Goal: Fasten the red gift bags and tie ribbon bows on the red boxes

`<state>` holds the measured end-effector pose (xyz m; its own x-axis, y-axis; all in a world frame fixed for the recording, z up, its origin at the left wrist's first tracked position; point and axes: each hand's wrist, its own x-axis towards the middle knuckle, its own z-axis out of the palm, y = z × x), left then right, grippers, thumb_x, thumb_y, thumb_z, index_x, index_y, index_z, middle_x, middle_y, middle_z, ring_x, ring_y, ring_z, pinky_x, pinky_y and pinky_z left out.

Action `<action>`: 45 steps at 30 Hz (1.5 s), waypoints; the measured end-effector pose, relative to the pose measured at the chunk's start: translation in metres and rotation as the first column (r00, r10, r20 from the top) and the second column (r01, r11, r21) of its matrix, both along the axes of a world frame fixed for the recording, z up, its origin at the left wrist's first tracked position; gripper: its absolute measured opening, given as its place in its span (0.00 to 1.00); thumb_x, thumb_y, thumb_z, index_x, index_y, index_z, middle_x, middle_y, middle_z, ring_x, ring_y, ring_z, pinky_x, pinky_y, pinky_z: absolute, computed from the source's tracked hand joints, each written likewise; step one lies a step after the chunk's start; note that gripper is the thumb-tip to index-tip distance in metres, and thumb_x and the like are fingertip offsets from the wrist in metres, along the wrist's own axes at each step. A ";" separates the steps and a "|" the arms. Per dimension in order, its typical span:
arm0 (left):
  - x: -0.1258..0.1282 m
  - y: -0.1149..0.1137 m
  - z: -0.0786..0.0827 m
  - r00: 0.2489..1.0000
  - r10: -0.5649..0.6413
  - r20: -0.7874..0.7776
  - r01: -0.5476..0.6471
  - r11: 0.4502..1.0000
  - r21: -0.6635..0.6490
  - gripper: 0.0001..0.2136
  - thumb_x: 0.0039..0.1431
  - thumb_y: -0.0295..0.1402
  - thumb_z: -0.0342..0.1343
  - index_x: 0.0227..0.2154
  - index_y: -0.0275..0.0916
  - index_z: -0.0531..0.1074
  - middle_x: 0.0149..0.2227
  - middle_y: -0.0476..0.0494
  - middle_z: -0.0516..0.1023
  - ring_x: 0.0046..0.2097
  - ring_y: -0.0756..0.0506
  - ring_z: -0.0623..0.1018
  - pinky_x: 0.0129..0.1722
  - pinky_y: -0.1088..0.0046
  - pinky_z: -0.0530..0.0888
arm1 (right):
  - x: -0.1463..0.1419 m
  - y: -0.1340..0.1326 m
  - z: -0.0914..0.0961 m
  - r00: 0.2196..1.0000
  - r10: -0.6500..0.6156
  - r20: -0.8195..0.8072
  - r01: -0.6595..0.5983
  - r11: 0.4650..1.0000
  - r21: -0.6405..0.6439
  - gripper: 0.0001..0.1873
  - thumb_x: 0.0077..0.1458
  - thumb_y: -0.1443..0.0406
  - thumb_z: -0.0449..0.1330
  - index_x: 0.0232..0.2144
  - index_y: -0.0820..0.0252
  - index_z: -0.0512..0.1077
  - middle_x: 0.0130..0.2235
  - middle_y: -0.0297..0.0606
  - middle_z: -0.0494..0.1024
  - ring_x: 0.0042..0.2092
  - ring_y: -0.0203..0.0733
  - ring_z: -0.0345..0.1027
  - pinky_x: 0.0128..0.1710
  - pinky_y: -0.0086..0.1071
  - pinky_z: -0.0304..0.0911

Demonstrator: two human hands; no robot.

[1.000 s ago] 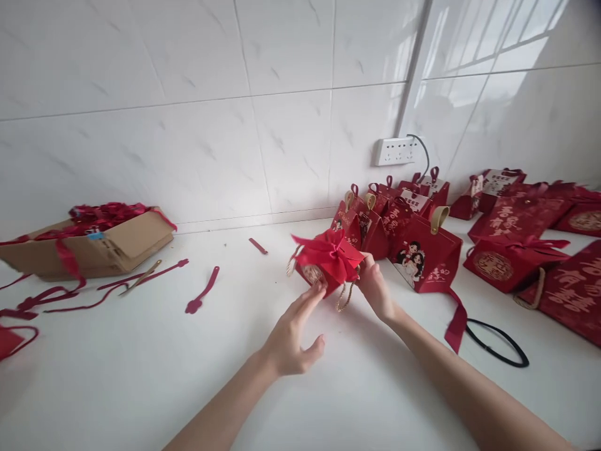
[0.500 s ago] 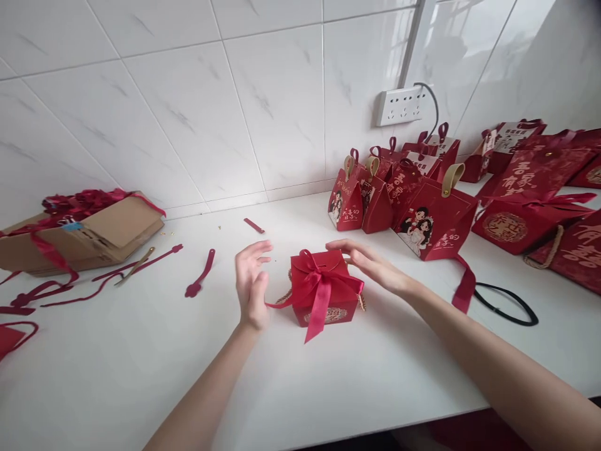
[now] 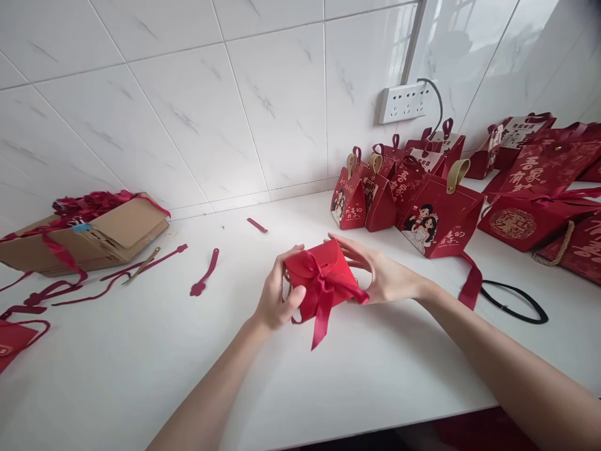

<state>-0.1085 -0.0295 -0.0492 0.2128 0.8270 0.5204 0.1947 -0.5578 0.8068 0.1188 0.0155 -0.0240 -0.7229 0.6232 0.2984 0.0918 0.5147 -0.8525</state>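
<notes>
Between my two hands is a small red gift box (image 3: 339,268), tilted, its top facing me. A red satin ribbon (image 3: 322,326) is tied in a bow on its front, one tail hanging down. My left hand (image 3: 278,294) grips the box's left side, thumb on the near face and fingers behind. On the other side my right hand (image 3: 381,272) holds the box with its fingers round the back right edge; part of those fingers is hidden by the box.
Several finished red gift boxes (image 3: 439,219) stand along the right. A black loop (image 3: 516,300) lies near them. At left are a cardboard box (image 3: 117,232) of red ribbons and loose dark red straps (image 3: 205,272). A white socket strip (image 3: 404,103) is on the tiled wall.
Both hands have closed in from beside the box and taken hold of its sides. The box has been tipped and turned slightly. The view has shifted a little.
</notes>
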 end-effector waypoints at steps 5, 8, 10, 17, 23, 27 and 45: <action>-0.003 0.004 -0.004 0.983 0.079 -0.165 -0.029 0.958 0.286 0.32 0.52 0.49 0.53 0.57 0.41 0.54 0.64 0.34 0.49 0.66 0.31 0.44 0.61 0.43 0.47 | -0.001 -0.001 -0.003 0.990 -0.057 -0.133 0.075 0.987 0.141 0.45 0.42 0.75 0.60 0.62 0.48 0.51 0.63 0.40 0.55 0.62 0.51 0.54 0.59 0.47 0.56; 0.002 0.002 -0.005 0.971 0.121 -0.208 -0.088 0.984 0.158 0.33 0.52 0.45 0.55 0.58 0.44 0.50 0.66 0.34 0.39 0.66 0.29 0.41 0.56 0.43 0.59 | -0.002 0.003 -0.008 0.992 -0.087 -0.088 0.098 0.986 0.137 0.43 0.46 0.75 0.57 0.63 0.52 0.49 0.63 0.41 0.58 0.60 0.50 0.58 0.58 0.44 0.58; 0.004 -0.001 -0.005 0.972 0.141 -0.189 -0.124 0.988 0.096 0.33 0.51 0.44 0.56 0.58 0.44 0.50 0.66 0.33 0.37 0.66 0.28 0.43 0.51 0.46 0.66 | -0.004 0.003 -0.010 0.993 -0.092 -0.074 0.101 0.986 0.130 0.44 0.47 0.75 0.55 0.64 0.53 0.46 0.63 0.40 0.57 0.60 0.51 0.57 0.57 0.44 0.60; 0.007 -0.004 -0.001 0.964 0.234 -0.127 -0.222 0.969 0.105 0.30 0.48 0.41 0.59 0.53 0.41 0.55 0.63 0.31 0.50 0.63 0.29 0.54 0.52 0.48 0.66 | -0.013 -0.004 -0.012 0.985 -0.149 -0.086 0.165 0.960 0.226 0.44 0.43 0.76 0.53 0.63 0.52 0.49 0.63 0.38 0.57 0.59 0.51 0.58 0.53 0.43 0.64; 0.013 -0.007 0.001 0.980 0.201 0.002 -0.201 0.979 0.026 0.22 0.49 0.37 0.60 0.44 0.42 0.57 0.59 0.34 0.60 0.58 0.37 0.65 0.51 0.54 0.69 | -0.011 -0.009 -0.006 0.952 -0.252 -0.175 0.300 0.882 0.363 0.33 0.46 0.76 0.53 0.55 0.50 0.63 0.56 0.37 0.68 0.56 0.46 0.63 0.54 0.42 0.62; 0.010 -0.005 -0.005 0.993 0.101 0.060 -0.099 0.994 -0.044 0.22 0.52 0.44 0.57 0.45 0.42 0.57 0.59 0.34 0.59 0.56 0.38 0.67 0.50 0.57 0.69 | -0.012 -0.005 -0.007 0.887 -0.406 -0.219 0.459 0.822 0.336 0.23 0.49 0.72 0.54 0.48 0.52 0.68 0.55 0.42 0.66 0.57 0.47 0.60 0.55 0.45 0.60; 0.017 -0.003 -0.002 0.946 0.299 -0.127 -0.296 0.954 0.047 0.38 0.43 0.34 0.64 0.54 0.43 0.48 0.59 0.32 0.52 0.60 0.36 0.59 0.55 0.53 0.65 | -0.014 -0.004 -0.005 0.940 -0.326 -0.103 0.314 0.943 -0.111 0.24 0.56 0.54 0.54 0.54 0.52 0.63 0.59 0.42 0.64 0.58 0.51 0.60 0.52 0.47 0.64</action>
<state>-0.0916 -0.0328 -0.0516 0.0270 0.8492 0.5274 0.4582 -0.4794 0.7485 0.1050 0.0110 -0.0287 -0.4438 0.8443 0.3002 0.1345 0.3940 -0.9092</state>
